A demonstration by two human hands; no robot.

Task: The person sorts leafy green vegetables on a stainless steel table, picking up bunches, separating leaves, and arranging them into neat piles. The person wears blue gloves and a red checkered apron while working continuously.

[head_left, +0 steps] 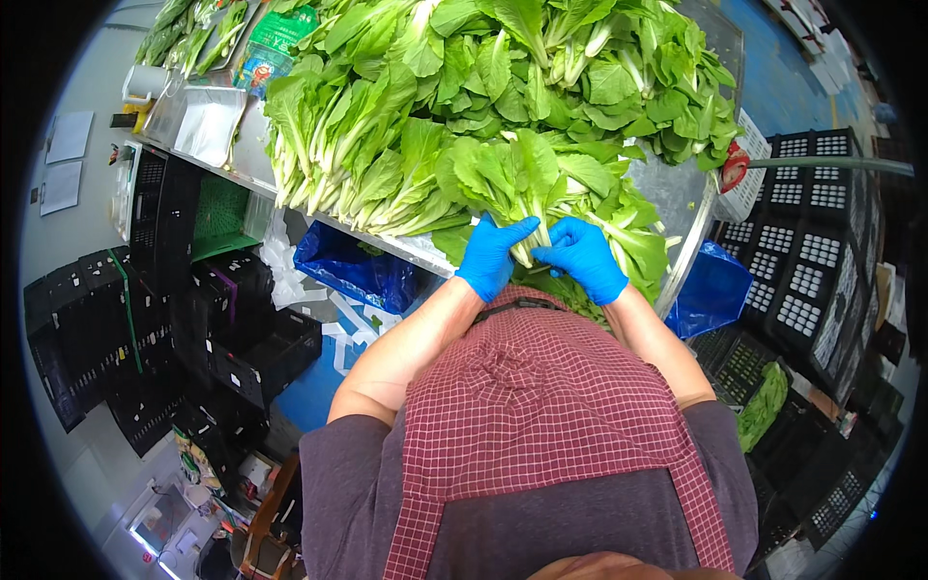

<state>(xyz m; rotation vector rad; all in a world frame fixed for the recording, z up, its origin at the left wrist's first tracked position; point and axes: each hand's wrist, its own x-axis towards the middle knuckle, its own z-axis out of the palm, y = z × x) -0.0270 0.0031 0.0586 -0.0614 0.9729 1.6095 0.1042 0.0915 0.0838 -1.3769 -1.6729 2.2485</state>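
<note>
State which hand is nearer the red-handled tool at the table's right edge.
Right. The right hand grips the leafy bunch on the side toward the red-handled tool; the left hand sits farther left.

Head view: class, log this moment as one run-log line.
left hand: grips leafy-green bunch | right hand: grips same bunch's stalks | surface: metal table | nearby: heaped leafy greens

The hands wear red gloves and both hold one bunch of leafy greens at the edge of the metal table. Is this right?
Not quite: the head view shows blue gloves, not red. The left hand and the right hand both hold one bunch of leafy greens at the edge of the metal table.
</note>
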